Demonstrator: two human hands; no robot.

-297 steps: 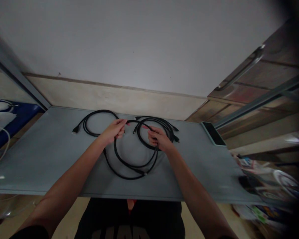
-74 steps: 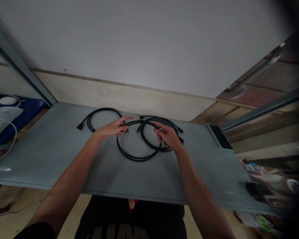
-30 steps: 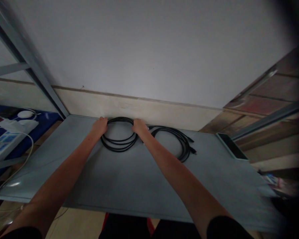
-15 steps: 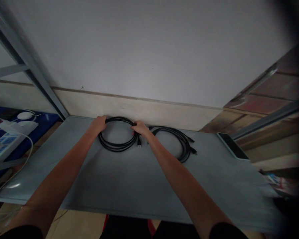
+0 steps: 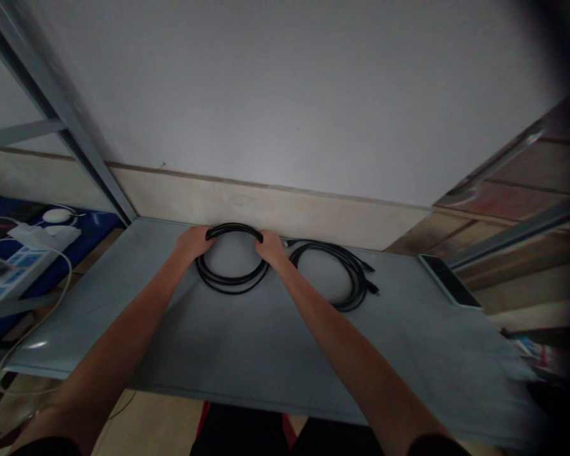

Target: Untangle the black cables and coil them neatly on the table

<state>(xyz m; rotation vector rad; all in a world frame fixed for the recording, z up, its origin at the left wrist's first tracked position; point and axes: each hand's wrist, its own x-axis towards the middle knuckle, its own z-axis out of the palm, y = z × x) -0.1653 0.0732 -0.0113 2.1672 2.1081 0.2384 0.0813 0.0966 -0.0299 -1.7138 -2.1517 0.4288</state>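
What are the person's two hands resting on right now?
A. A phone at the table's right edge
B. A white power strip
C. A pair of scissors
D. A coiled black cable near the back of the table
D: the left hand and the right hand sit on opposite sides of the coiled black cable, which lies on the grey table close to the wall.
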